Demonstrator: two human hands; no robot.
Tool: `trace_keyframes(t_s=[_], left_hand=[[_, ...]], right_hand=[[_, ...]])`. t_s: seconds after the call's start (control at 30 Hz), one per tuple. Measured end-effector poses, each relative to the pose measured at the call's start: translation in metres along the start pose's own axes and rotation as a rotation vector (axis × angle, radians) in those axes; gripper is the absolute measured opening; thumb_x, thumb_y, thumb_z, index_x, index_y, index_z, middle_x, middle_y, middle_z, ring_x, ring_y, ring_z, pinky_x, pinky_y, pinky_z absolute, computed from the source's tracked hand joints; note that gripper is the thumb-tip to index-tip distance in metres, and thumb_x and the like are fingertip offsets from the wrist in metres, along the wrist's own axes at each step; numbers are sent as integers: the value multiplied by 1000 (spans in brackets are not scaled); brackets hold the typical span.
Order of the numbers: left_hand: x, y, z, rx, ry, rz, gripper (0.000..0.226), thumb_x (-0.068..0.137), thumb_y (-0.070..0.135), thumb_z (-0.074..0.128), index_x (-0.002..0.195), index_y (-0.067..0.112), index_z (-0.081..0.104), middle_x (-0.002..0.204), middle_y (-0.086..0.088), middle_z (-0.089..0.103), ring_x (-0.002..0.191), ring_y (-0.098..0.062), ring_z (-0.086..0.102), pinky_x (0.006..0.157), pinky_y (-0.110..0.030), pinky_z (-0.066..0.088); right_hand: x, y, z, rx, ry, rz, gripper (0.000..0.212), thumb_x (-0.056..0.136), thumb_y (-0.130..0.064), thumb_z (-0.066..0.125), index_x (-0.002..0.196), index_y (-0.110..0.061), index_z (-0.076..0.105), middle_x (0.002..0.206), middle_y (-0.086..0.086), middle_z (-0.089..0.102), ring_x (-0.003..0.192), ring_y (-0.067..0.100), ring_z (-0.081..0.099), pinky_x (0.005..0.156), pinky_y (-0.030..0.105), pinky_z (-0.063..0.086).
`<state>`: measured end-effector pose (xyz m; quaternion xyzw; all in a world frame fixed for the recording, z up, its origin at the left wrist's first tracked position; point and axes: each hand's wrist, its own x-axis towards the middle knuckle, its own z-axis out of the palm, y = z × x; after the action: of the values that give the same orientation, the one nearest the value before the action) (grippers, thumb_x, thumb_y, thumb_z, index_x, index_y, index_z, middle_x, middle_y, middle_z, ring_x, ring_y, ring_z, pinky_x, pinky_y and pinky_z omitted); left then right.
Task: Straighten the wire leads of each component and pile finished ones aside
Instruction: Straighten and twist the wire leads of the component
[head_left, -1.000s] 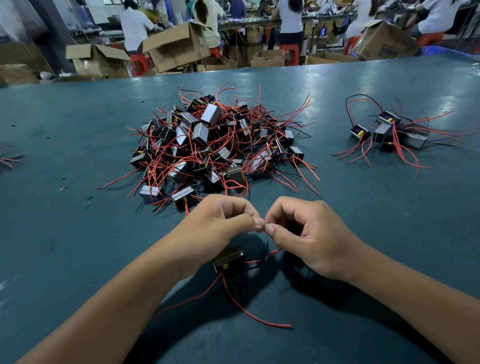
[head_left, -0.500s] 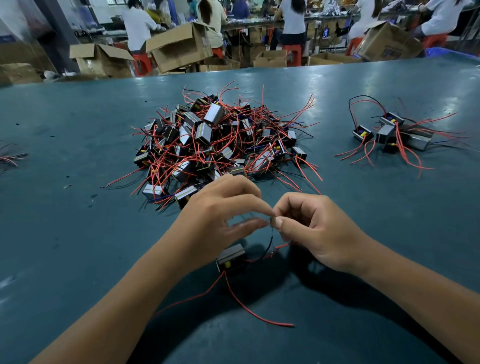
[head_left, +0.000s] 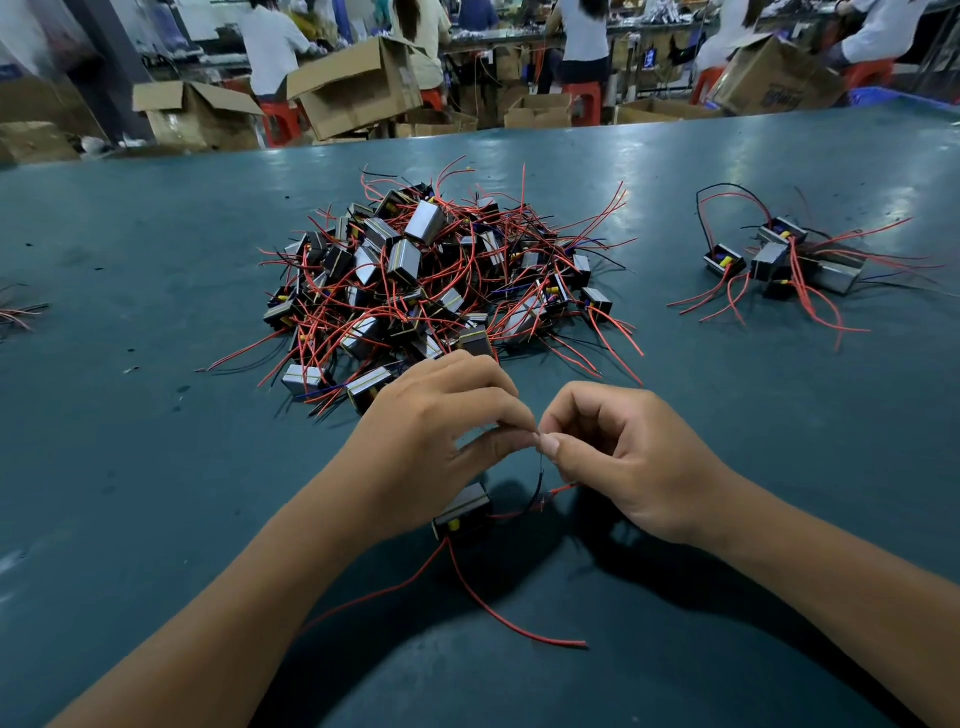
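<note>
Both hands up front, fingertips meeting: left hand (head_left: 431, 441) and right hand (head_left: 618, 462) pinching a thin black lead (head_left: 538, 480) rising from the component (head_left: 461, 512). Sits on the table (head_left: 130, 467) below the left hand, long axis slanting up-right, two red leads (head_left: 498, 608) trailing toward the viewer. Big tangled pile (head_left: 431, 280) just behind, small pile (head_left: 784, 260) far right.

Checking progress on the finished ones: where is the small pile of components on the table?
In the head view, the small pile lies far right on the green table, right of the big heap and beyond the right hand.
</note>
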<state>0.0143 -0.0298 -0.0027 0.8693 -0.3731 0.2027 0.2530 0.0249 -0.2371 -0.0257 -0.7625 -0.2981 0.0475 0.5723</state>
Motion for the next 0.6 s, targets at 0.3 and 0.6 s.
trace_keyframes(t_s=[0.3,0.6], left_hand=[[-1,3,-3,-509,-215,-461,16,88,32,64,80,19,68,68,0,54,60,-19,44,57,-35,34],[1,10,6,-703,-140,-680,23,94,11,64,72,16,70,60,9,54,54,-4,40,51,-12,30]], right_hand=[[-2,0,2,-155,-18,-63,10,88,-19,62,78,-20,60,53,-15,50,47,2,40,50,11,32],[-1,0,2,-141,21,-38,10,86,-22,62,77,-21,60,58,-12,53,52,2,43,53,16,36]])
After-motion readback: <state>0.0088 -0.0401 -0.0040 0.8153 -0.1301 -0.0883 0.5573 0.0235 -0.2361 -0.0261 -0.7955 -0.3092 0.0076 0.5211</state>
